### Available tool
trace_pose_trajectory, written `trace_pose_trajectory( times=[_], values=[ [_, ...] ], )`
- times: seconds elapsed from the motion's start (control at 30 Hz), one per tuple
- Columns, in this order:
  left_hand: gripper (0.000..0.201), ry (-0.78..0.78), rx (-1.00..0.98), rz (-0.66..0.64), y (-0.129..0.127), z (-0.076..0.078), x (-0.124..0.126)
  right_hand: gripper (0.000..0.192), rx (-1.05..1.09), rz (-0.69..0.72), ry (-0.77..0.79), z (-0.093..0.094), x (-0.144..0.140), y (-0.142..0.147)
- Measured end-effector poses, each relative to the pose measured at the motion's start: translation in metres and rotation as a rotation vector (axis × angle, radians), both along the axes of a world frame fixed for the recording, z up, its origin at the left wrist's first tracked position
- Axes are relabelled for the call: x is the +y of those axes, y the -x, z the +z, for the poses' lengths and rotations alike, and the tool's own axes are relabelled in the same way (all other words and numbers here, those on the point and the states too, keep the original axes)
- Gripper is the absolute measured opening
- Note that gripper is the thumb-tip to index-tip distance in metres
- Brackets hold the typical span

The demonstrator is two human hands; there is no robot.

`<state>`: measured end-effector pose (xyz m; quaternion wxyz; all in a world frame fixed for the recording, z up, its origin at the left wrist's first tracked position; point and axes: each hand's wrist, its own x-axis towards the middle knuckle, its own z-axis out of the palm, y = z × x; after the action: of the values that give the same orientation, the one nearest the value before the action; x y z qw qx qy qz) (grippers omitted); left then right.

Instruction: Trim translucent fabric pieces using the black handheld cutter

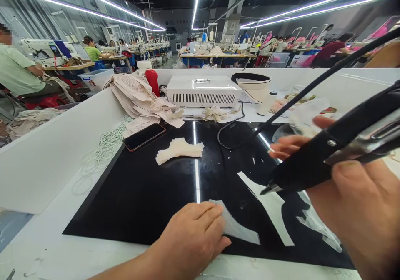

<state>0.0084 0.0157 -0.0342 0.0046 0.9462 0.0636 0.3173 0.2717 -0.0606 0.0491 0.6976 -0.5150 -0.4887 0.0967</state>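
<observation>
Worker's own body: two bare hands and forearms, nothing worn.

The left hand (190, 234) and forearm carry no sleeve, glove, ring or watch. The right hand (359, 201) is likewise ungloved; short, unpainted nails show on both.

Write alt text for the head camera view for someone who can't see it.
A person's right hand holds a black corded cutting tool over a black work mat, while the left hand presses a white fabric strip. A phone and stacked fabric pieces lie behind.

Left hand (190, 234) flat on translucent fabric piece (237, 228); right hand (359, 201) grasps black corded tool (315, 163) above black mat (140, 196).
</observation>
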Motion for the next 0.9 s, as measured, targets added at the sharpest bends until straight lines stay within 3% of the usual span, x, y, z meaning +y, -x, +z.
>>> trace_pose_trajectory(
  times=[0.13, 0.27, 0.4, 0.6, 0.77, 0.9],
  values=[
    [0.038, 0.003, -0.006, 0.005, 0.000, 0.000, 0.000, 0.059, 0.121, 0.022, -0.016, 0.006, 0.018, 0.022],
    [0.038, 0.001, -0.003, 0.009, 0.000, -0.001, 0.001, 0.065, 0.153, 0.153, -0.065, 0.003, 0.025, 0.049],
    [0.038, -0.011, -0.011, 0.015, 0.000, -0.001, 0.000, 0.058, 0.233, 0.252, -0.094, 0.005, 0.033, 0.068],
    [0.039, -0.023, -0.013, 0.027, 0.001, -0.001, -0.001, 0.060, 0.249, 0.259, -0.066, 0.010, 0.038, 0.075],
    [0.033, -0.017, 0.011, 0.014, 0.003, -0.003, -0.001, 0.042, 0.177, 0.276, -0.122, 0.001, 0.039, 0.080],
    [0.034, 0.005, 0.005, 0.017, 0.002, -0.001, -0.001, 0.041, 0.176, 0.220, -0.150, -0.007, 0.045, 0.084]
  ],
)
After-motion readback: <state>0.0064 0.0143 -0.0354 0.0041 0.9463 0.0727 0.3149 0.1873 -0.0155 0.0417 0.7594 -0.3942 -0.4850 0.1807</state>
